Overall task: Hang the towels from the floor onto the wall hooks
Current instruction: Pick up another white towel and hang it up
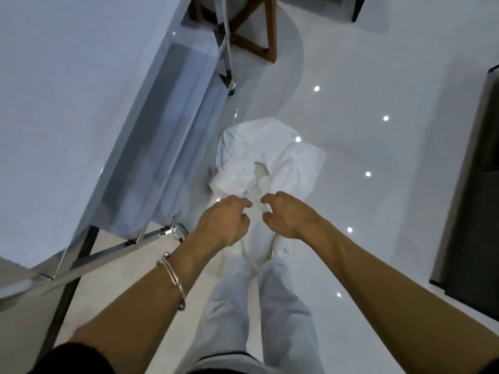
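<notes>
White crumpled cloth towels (pixel 267 160) lie heaped on the glossy white tiled floor (pixel 378 76), just beyond my feet and right of the glass-and-chrome table (pixel 81 76). My left hand (pixel 224 222) and right hand (pixel 286 214) hover over the heap's near edge, fingers loosely curled and gripping nothing, placed, I judge, to gather it. No basket holds the towels.
</notes>
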The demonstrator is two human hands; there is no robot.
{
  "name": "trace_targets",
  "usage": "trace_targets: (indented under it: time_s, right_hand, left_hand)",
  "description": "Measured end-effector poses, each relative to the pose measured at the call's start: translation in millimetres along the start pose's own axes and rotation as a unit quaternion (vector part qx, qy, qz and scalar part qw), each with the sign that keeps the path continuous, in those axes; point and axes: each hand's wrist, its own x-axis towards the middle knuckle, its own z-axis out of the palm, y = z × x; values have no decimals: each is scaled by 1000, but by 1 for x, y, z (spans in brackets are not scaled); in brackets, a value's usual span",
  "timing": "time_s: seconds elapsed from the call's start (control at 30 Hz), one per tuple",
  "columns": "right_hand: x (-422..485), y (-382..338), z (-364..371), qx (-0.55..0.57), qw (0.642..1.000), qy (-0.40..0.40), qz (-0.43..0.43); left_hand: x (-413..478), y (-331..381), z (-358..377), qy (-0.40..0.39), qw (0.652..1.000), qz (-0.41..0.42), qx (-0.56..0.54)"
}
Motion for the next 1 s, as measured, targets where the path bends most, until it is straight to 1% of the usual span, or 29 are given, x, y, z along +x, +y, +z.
trace_targets:
  time_s: [0.13,0.3,0.43,0.53,0.67,0.8,0.9,1.0]
  right_hand:
    - [57,33,30,11,1000,-29,-7]
    - [121,55,69,6,1000,-20,-20]
    - [161,68,104,-12,998,-60,-35]
    - [196,91,126,1,998,-55,-25]
    - [243,120,136,2,997,-74,-1]
    - [290,148,144,0,998,-49,31]
    - [318,164,154,4,999,-27,39]
    - [339,176,171,15,999,-33,39]
  left_hand:
    - [56,-11,39,-19,1000,-7,8]
    - [117,-27,90,-21,999,-19,23]
    - [156,-47,129,-42,998,-16,54]
    - [183,-69,152,-48,997,-11,57]
    - [223,-96,171,-43,996,-10,71]
    - [271,-122,185,-22,995,-5,100]
    - [311,-137,198,-18,991,-36,127]
    - [347,-152,213,-11,984,-53,170]
